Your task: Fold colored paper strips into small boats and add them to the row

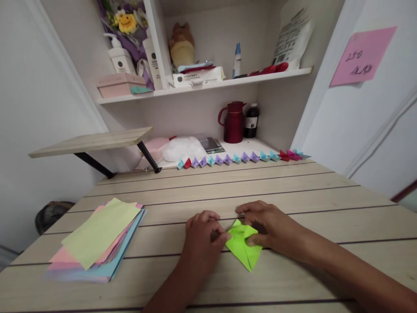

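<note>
A lime-green sheet of origami paper point(243, 250), partly folded with raised flaps at its top, lies on the wooden table between my hands. My left hand point(205, 232) pinches its left corner with the thumb and curled fingers. On the other side, my right hand point(265, 226) has its thumb pressed on the right flap, the fingers reaching behind the paper. Part of the paper's back edge is hidden by my right fingers.
A stack of coloured paper point(100, 234) sits at the left. Several small folded paper boats point(228, 160) line the table's back edge. A small raised wooden shelf point(94, 141) stands back left. Behind are a red jug point(233, 124) and a dark bottle point(251, 121).
</note>
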A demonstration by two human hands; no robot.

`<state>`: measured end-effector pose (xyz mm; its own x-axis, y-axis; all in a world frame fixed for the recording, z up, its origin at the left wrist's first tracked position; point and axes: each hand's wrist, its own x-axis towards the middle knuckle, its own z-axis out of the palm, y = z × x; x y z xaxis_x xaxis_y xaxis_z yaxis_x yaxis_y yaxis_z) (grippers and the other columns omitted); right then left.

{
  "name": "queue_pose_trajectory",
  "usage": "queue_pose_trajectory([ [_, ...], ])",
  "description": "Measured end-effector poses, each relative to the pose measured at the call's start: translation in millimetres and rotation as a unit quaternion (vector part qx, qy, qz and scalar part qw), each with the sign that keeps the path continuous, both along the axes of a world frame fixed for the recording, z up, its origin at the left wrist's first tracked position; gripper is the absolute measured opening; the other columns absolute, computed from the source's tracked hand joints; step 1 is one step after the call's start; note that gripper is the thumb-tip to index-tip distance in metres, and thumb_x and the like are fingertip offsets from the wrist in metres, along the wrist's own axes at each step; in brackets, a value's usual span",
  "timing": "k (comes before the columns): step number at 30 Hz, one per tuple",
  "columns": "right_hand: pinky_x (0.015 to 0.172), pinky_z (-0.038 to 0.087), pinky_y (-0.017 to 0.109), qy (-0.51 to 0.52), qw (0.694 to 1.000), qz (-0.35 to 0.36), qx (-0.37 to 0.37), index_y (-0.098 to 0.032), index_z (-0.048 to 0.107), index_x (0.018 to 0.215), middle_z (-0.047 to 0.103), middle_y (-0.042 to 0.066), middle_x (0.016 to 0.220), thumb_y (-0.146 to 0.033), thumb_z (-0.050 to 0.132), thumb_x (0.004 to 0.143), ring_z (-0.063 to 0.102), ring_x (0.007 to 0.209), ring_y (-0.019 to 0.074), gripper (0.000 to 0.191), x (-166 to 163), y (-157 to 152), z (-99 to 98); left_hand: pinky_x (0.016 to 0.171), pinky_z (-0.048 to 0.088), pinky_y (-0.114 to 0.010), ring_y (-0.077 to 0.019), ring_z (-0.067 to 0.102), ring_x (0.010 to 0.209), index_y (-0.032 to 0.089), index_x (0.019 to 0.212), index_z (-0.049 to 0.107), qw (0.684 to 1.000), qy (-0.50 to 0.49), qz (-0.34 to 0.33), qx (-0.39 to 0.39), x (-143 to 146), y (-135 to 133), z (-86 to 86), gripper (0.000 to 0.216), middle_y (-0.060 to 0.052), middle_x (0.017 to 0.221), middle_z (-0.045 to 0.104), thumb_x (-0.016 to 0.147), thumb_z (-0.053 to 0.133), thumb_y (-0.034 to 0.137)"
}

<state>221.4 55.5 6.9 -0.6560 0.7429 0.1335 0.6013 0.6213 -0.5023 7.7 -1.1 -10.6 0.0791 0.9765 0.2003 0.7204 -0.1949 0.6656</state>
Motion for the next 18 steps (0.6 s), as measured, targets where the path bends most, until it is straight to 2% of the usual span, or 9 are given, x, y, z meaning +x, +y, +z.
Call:
queue_pose_trajectory([
  [5,0.091,0.044,0.041,0.004,1.000,0.012,-0.002,-0.020,0.061,0.065,0.065,0.007,0.118,-0.027,0.062,0.082,0.058,0.110,0.0259,0.019,3.3,1.3,2.6,0.098,0.032,-0.045,-0.0219,0.055,0.104,0.023,0.064,0.064,1.000,0.001,0.008,0.002,2.9,0.5,-1.8,0.011,0.000,0.103,0.065,0.074,0.068,0.025],
  [11,0.093,0.044,0.039,0.019,0.999,0.004,-0.037,-0.020,0.061,0.069,0.062,0.007,0.122,-0.024,0.065,0.078,0.055,0.114,0.0255,0.011,6.9,4.7,4.7,0.096,0.032,-0.043,-0.0209,0.056,0.101,0.021,0.063,0.062,1.000,-0.001,0.023,0.011,4.5,-0.9,-0.6,0.012,0.000,0.101,0.065,0.074,0.066,0.021],
  [13,0.092,0.044,0.038,0.012,0.999,0.002,-0.039,-0.020,0.061,0.067,0.063,0.007,0.119,-0.025,0.063,0.080,0.056,0.112,0.0252,0.015,6.8,5.0,6.4,0.095,0.032,-0.043,-0.0206,0.056,0.100,0.021,0.062,0.061,1.000,0.005,0.027,0.013,5.8,-2.4,0.3,0.013,0.000,0.100,0.065,0.074,0.065,0.020],
  [16,0.091,0.043,0.040,-0.016,1.000,-0.005,-0.006,-0.019,0.062,0.063,0.064,0.007,0.117,-0.030,0.058,0.085,0.058,0.107,0.0256,0.024,4.9,3.9,6.9,0.094,0.032,-0.043,-0.0204,0.056,0.099,0.019,0.060,0.058,0.999,0.021,0.033,0.017,7.8,-4.3,1.0,0.016,0.000,0.100,0.065,0.074,0.064,0.020],
  [18,0.092,0.042,0.041,-0.029,0.999,-0.017,0.026,-0.020,0.062,0.065,0.063,0.006,0.120,-0.031,0.060,0.083,0.057,0.106,0.0264,0.021,3.2,2.7,4.7,0.093,0.032,-0.042,-0.0202,0.056,0.099,0.019,0.058,0.056,0.999,0.033,0.033,0.025,8.9,-4.7,1.0,0.018,0.000,0.099,0.065,0.075,0.063,0.019],
])
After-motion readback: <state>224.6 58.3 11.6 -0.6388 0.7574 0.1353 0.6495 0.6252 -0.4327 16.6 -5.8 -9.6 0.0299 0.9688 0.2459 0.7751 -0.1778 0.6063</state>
